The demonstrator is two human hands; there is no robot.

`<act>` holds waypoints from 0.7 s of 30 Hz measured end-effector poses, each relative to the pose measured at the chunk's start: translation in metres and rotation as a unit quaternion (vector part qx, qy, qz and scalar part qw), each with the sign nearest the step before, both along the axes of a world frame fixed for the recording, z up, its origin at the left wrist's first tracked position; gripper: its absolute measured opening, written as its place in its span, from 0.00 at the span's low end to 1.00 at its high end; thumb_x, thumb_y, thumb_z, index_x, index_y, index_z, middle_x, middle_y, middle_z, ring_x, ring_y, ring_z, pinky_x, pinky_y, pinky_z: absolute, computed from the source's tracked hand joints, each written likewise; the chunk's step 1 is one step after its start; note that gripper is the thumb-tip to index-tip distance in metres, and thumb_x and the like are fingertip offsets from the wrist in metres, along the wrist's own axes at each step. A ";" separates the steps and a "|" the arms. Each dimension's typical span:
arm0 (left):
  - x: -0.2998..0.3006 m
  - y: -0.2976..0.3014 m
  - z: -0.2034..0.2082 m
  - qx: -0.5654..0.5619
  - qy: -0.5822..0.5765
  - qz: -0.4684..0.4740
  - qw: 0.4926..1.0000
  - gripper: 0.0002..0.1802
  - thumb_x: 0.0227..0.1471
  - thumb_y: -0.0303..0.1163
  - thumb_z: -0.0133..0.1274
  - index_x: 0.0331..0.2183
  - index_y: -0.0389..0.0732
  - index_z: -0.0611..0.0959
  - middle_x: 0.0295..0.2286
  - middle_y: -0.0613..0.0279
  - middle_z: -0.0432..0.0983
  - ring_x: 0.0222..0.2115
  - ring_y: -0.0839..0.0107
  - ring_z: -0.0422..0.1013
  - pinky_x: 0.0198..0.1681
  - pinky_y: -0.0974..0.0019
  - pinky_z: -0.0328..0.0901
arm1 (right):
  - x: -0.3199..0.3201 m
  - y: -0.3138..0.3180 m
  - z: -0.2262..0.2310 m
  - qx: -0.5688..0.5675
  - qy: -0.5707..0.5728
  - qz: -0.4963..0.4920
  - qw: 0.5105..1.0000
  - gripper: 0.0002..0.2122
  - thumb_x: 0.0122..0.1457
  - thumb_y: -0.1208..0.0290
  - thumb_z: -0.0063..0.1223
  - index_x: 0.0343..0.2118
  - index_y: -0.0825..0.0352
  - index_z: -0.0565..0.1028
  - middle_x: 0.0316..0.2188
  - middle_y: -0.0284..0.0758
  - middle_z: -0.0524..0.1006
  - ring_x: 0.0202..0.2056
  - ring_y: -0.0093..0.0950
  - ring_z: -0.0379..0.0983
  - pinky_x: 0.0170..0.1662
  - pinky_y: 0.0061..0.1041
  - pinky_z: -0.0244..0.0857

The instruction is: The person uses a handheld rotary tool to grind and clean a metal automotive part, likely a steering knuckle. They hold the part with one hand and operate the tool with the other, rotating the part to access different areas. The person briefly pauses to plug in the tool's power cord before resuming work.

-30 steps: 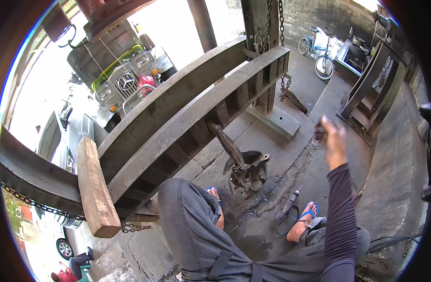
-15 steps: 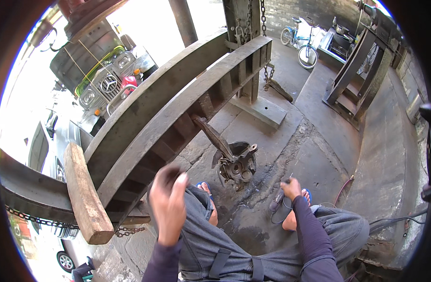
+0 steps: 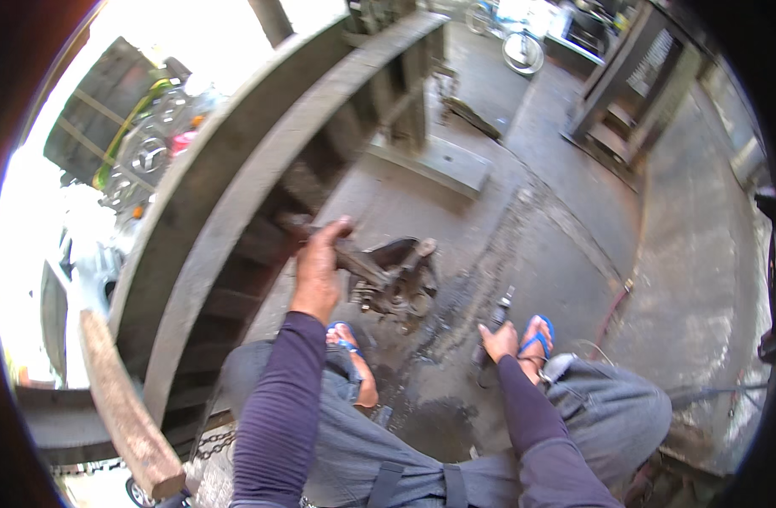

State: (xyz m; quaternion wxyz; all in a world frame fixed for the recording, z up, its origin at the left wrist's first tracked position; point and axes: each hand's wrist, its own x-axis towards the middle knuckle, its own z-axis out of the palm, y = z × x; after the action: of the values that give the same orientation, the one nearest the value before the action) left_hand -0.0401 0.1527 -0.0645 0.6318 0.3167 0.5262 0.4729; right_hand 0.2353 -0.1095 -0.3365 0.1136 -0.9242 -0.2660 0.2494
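A greasy steering knuckle [image 3: 418,296] with a dark round backing plate is at the centre, above or on the stained floor. A long rusty metal arm [image 3: 363,261] runs from it toward the steel beams on the left. My left hand [image 3: 319,271] is closed around this arm, with the thumb side up; the fingers' far side is hidden. Low beside my right foot, my right hand [image 3: 500,340] grips a slim dark tool with a shiny metal tip [image 3: 506,301]. The tip points away from me, apart from the knuckle. Blur hides the tool's exact kind.
Two heavy steel beams [image 3: 236,182] slant across the left, with a wooden block [image 3: 130,406] at their near end. A steel foot plate [image 3: 443,165] lies beyond the knuckle. On the right stand a metal frame [image 3: 616,102] and a low wall [image 3: 693,245]. My sandalled feet flank the work.
My left hand has come down from above my knee and taken hold of the rusty arm. In my right hand the dark tool now points forward. The whole view has shifted.
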 end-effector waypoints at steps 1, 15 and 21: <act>0.000 0.003 -0.004 -0.021 0.004 -0.008 1.000 0.09 0.56 0.35 0.66 0.34 0.41 0.86 0.30 0.60 0.83 0.34 0.67 0.77 0.44 0.59 0.69 | -0.001 0.005 0.002 -0.024 0.007 -0.039 0.999 0.37 0.53 0.41 0.69 0.49 0.74 0.73 0.49 0.54 0.80 0.52 0.52 0.79 0.56 0.48 0.72; 0.013 -0.028 0.000 0.009 -0.005 0.027 1.000 0.10 0.58 0.34 0.66 0.29 0.39 0.86 0.29 0.66 0.80 0.31 0.73 0.72 0.40 0.64 0.65 | 0.007 0.040 0.036 0.274 0.191 -0.154 0.930 0.21 0.54 0.59 0.66 0.45 0.67 0.74 0.35 0.39 0.80 0.36 0.37 0.79 0.41 0.36 0.71; 0.047 -0.036 0.007 0.056 0.084 -0.022 0.995 0.16 0.58 0.38 0.68 0.26 0.37 0.85 0.23 0.66 0.80 0.24 0.74 0.70 0.32 0.63 0.65 | 0.019 0.104 0.188 0.370 0.401 -0.104 0.832 0.12 0.64 0.64 0.55 0.45 0.64 0.73 0.32 0.33 0.76 0.26 0.25 0.73 0.29 0.29 0.70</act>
State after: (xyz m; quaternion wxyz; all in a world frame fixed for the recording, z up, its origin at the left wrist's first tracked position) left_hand 0.0064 0.1165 -0.0579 0.5767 0.4015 0.5429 0.4599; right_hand 0.2548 -0.0054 -0.1484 0.5690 -0.6543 -0.1715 0.4676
